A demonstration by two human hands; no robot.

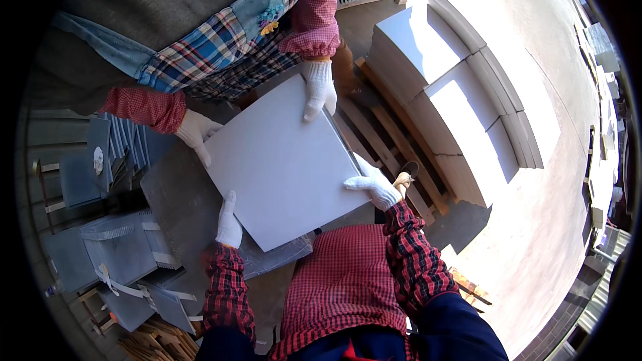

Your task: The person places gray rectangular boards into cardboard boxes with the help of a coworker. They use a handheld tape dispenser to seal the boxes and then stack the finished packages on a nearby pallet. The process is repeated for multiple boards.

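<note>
A large pale grey square slab is held flat in the middle of the view. My left hand, in a white glove, grips its near left edge. My right hand, also gloved, grips its near right corner. Across from me a co-worker in a plaid apron and red sleeves holds the far side, one gloved hand on the left edge and the other gloved hand on the top corner. Beneath the slab lies a darker grey slab.
A wooden pallet on the right carries stacked pale curved stone blocks. Strapped grey slabs stand at the lower left, with wood scraps below them. Sunlit concrete floor spreads to the right.
</note>
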